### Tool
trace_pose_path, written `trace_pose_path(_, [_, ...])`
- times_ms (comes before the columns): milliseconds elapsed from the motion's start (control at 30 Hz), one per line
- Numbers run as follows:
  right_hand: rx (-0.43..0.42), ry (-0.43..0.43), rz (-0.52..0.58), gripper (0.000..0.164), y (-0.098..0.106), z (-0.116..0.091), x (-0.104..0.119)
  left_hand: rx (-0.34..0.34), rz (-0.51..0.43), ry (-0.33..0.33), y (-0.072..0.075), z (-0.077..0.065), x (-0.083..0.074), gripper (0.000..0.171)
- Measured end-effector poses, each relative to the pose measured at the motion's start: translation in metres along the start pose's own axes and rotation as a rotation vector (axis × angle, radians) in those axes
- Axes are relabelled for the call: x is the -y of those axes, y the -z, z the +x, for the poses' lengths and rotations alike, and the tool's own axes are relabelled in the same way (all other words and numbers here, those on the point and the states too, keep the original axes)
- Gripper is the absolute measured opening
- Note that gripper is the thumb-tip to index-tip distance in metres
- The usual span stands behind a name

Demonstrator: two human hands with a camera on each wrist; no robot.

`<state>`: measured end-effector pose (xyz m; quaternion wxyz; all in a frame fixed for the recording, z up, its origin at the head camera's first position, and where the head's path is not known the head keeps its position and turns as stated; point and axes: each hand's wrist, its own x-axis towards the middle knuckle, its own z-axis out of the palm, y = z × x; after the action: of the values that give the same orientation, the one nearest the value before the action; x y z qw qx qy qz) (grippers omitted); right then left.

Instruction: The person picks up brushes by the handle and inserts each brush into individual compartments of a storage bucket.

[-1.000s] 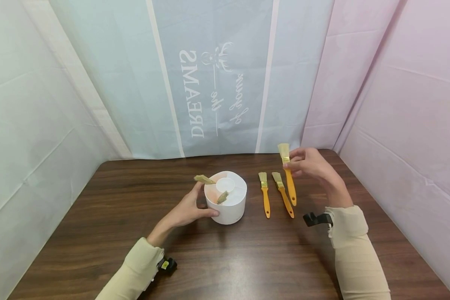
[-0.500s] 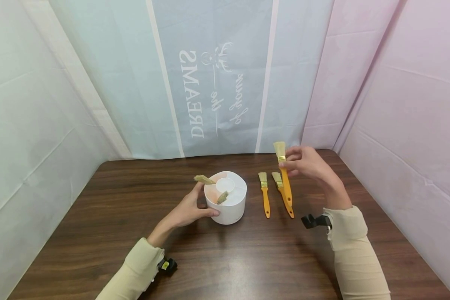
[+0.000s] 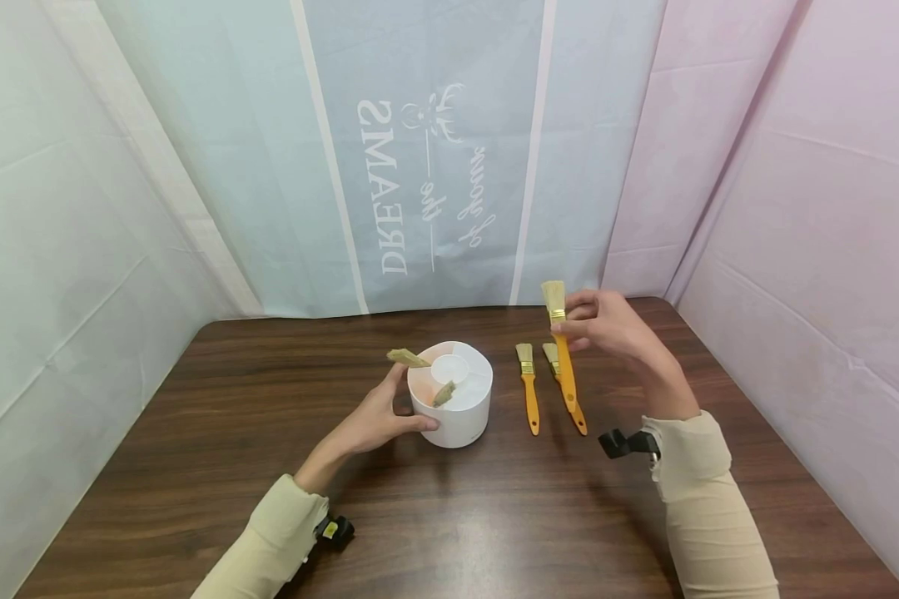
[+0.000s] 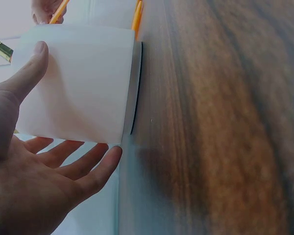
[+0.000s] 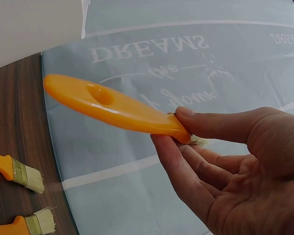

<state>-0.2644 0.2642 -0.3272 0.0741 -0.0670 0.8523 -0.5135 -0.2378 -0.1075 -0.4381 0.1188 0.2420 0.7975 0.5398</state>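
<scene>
In the head view my left hand (image 3: pixel 370 420) holds the side of a white divided holder (image 3: pixel 470 426), thumb in front. The left wrist view shows my fingers (image 4: pixel 90 161) along one wall of it. Two paintbrushes stand inside; one brush's bristles (image 3: pixel 408 358) lean out over the left rim, the other's bristles (image 3: pixel 445 393) show near the front. My right hand (image 3: pixel 616 324) pinches a third paintbrush (image 3: pixel 565 366) near its metal band, bristles up. In the right wrist view its orange handle (image 5: pixel 112 105) points away from my palm, raised above the table.
Two more orange paintbrushes lie on the brown table right of the holder: one brush (image 3: pixel 531 403) is in full sight, the other brush (image 3: pixel 580 423) is partly covered by the held one. A printed blue cloth (image 3: pixel 449 208) hangs behind the table (image 3: pixel 449 532).
My right hand has moved a little to the left with the paintbrush, whose handle now overlaps one of the lying brushes. The left hand and the holder have stayed put.
</scene>
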Motion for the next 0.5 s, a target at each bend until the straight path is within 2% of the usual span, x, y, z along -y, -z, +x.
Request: trace_pose_path(500, [-0.008,0.026,0.042,0.056,-0.0057,-0.0008,0.0039,0.004,-0.023,0.003,0.0001,0.001,0.0005,0.101])
